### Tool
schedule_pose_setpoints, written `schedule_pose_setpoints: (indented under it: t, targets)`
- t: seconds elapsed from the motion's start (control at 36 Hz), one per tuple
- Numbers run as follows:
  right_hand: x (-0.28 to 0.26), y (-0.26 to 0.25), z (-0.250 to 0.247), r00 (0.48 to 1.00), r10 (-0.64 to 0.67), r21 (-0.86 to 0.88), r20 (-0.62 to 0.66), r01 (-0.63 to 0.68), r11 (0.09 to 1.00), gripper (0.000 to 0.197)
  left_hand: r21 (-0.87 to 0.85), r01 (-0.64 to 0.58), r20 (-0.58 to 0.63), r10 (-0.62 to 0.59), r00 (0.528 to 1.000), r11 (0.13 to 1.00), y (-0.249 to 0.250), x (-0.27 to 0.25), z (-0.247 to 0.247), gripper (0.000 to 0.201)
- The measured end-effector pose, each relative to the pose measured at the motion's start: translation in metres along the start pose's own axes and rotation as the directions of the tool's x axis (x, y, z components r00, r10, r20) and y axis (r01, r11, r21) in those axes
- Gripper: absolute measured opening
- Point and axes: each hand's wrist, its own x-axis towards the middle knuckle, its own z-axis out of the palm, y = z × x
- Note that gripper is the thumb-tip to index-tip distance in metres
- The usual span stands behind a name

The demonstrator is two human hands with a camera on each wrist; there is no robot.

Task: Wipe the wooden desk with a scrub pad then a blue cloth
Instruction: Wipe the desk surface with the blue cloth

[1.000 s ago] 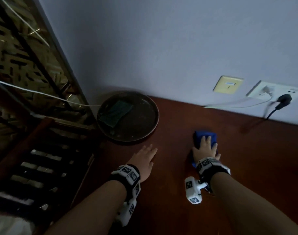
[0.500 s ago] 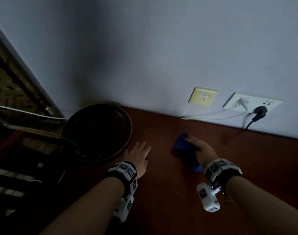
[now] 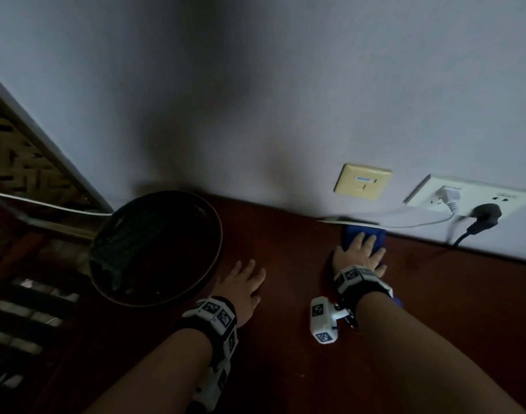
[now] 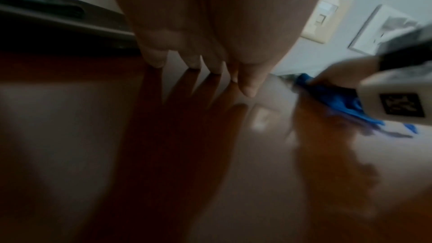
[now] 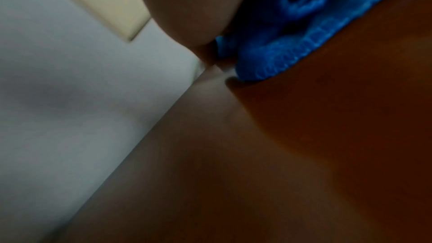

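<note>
My right hand [image 3: 359, 252] presses flat, fingers straight, on the blue cloth [image 3: 375, 236] at the back edge of the wooden desk [image 3: 285, 339], right against the wall. The cloth [image 5: 292, 43] bunches under the palm in the right wrist view, and the left wrist view shows the cloth [image 4: 336, 99] at its right side. My left hand [image 3: 244, 282] lies flat and open on the desk beside the dark round tray [image 3: 208, 264]. Its fingers [image 4: 247, 88] touch the glossy wood. The dark green scrub pad [image 3: 124, 240] lies in the tray, dim.
On the wall behind the cloth are a beige wall plate [image 3: 362, 182] and a white socket [image 3: 465, 198] with a white plug and a black plug [image 3: 483, 215]. A white cable [image 3: 405, 224] runs along the wall just above the cloth. A dark shelf [image 3: 25, 309] drops off left.
My right hand slid the blue cloth away from me and rightward to the wall edge under the socket. The left hand stayed flat beside the tray.
</note>
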Motion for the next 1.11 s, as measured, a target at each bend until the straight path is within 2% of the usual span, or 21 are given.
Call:
schedule_pose_setpoints:
  t: [0.19,0.28,0.33,0.44,0.5,0.58,0.67,0.69,0.72,0.75,0.78,0.81,0.83,0.86,0.92,0.97,1.0,1.03,1.06,1.11]
  targets:
    - [-0.036,-0.045,0.024,0.975,-0.209,-0.035,0.074,0.212,0.977,0.068,-0.011,0.012,-0.003,-0.012,1.0,1.0,0.002,0.0,-0.003,0.059]
    - [-0.047,-0.05,0.031,0.901,-0.405,-0.099,0.152,0.422,0.901,0.065,-0.064,0.015,0.025,-0.013,1.0,0.998,0.002,-0.002,-0.009,0.059]
    - [-0.049,-0.044,0.032,0.812,-0.545,-0.153,0.208,0.578,0.802,0.062,-0.089,0.024,0.04,-0.02,0.999,0.996,0.001,-0.003,-0.01,0.06]
    - [-0.048,-0.019,0.025,0.577,-0.743,-0.202,0.34,0.816,0.541,0.058,-0.084,0.032,0.05,-0.028,0.998,0.996,0.001,-0.002,-0.01,0.061]
    - [-0.05,-0.004,0.018,0.472,-0.775,-0.179,0.421,0.881,0.439,0.058,-0.067,0.035,0.063,-0.031,0.998,0.997,0.002,-0.002,-0.01,0.06]
    - [-0.051,0.023,0.006,0.339,-0.8,-0.087,0.495,0.935,0.343,0.061,-0.048,0.049,0.069,-0.046,0.997,0.998,0.004,-0.004,-0.01,0.06]
    - [-0.047,0.05,-0.012,0.176,-0.879,0.112,0.443,0.962,0.249,0.059,-0.059,0.057,0.07,-0.052,0.996,0.997,0.007,-0.007,-0.009,0.061]
    - [-0.043,0.057,-0.016,0.144,-0.9,0.135,0.412,0.967,0.217,0.057,-0.06,0.054,0.07,-0.05,0.996,0.997,0.007,-0.008,-0.008,0.062]
    - [-0.036,0.066,-0.018,0.158,-0.93,0.163,0.331,0.961,0.222,0.057,-0.055,0.054,0.072,-0.05,0.996,0.997,0.008,-0.009,-0.008,0.062]
    - [-0.03,0.073,-0.022,0.234,-0.943,0.201,0.236,0.938,0.283,0.058,-0.044,0.057,0.076,-0.054,0.996,0.997,0.009,-0.01,-0.008,0.063]
    - [-0.026,0.079,-0.027,0.363,-0.923,0.269,0.127,0.883,0.384,0.058,-0.026,0.061,0.081,-0.059,0.995,0.998,0.01,-0.009,-0.009,0.063]
    - [-0.021,0.083,-0.034,0.464,-0.885,0.264,0.044,0.849,0.458,0.058,-0.011,0.065,0.087,-0.064,0.994,0.998,0.01,-0.009,-0.009,0.064]
    - [-0.017,0.085,-0.042,0.558,-0.83,0.231,-0.003,0.808,0.542,0.057,-0.002,0.069,0.093,-0.068,0.993,0.998,0.011,-0.008,-0.009,0.064]
    - [-0.009,0.086,-0.048,0.621,-0.782,0.171,-0.049,0.777,0.606,0.056,0.003,0.072,0.095,-0.072,0.993,0.997,0.011,-0.007,-0.01,0.065]
    - [0.007,0.086,-0.054,0.713,-0.693,0.134,-0.103,0.701,0.701,0.058,0.01,0.078,0.093,-0.078,0.993,0.997,0.01,-0.006,-0.009,0.066]
    - [0.013,0.082,-0.049,0.853,-0.522,0.058,0.004,0.521,0.851,0.065,0.012,0.081,0.093,-0.081,0.992,0.997,0.01,-0.007,-0.008,0.067]
    - [0.012,0.08,-0.043,0.905,-0.42,-0.02,0.075,0.422,0.906,0.066,0.013,0.081,0.093,-0.082,0.992,0.997,0.011,-0.007,-0.008,0.067]
    - [0.009,0.077,-0.036,0.933,-0.335,-0.107,0.131,0.349,0.931,0.067,0.014,0.08,0.096,-0.081,0.992,0.997,0.011,-0.007,-0.007,0.067]
    - [0.004,0.072,-0.031,0.943,-0.289,-0.156,0.163,0.314,0.937,0.069,0.014,0.079,0.1,-0.081,0.992,0.997,0.01,-0.006,-0.008,0.067]
    - [-0.007,0.057,-0.024,0.937,-0.287,-0.167,0.201,0.321,0.932,0.072,0.018,0.079,0.112,-0.08,0.99,0.997,0.009,-0.006,-0.009,0.067]
